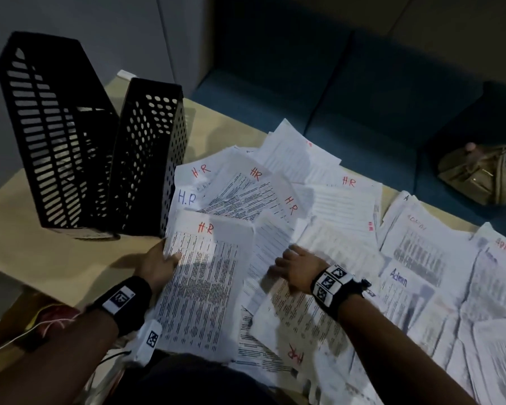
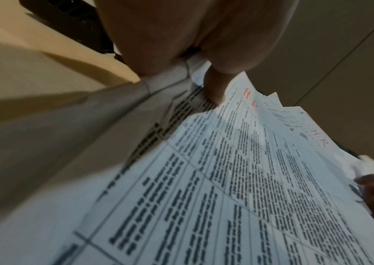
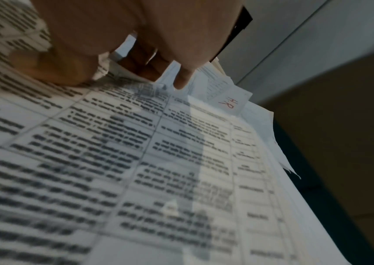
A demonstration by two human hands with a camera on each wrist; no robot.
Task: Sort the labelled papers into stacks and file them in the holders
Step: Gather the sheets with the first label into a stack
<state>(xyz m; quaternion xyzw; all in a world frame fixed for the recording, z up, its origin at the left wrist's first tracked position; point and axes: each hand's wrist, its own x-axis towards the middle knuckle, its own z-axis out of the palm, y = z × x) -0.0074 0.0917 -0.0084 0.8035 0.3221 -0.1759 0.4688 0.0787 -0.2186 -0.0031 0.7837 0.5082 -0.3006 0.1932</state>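
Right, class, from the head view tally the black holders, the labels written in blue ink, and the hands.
Black holders: 2
Blue-ink labels, H.R and Admin: 2
Hands, left hand gripping an HR sheet, and right hand: 2
Total: 6

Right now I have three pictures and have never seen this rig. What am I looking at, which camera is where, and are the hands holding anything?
No machine: a person with cameras strapped on. The wide picture is from the head; the two close ones look along each wrist. On the beige table stand two empty black mesh file holders, beside a spread of printed papers marked H.R and, at the right, papers marked Admin. The left hand grips the edge of a sheet marked H.R, thumb on top. The right hand rests with spread fingers on the pile.
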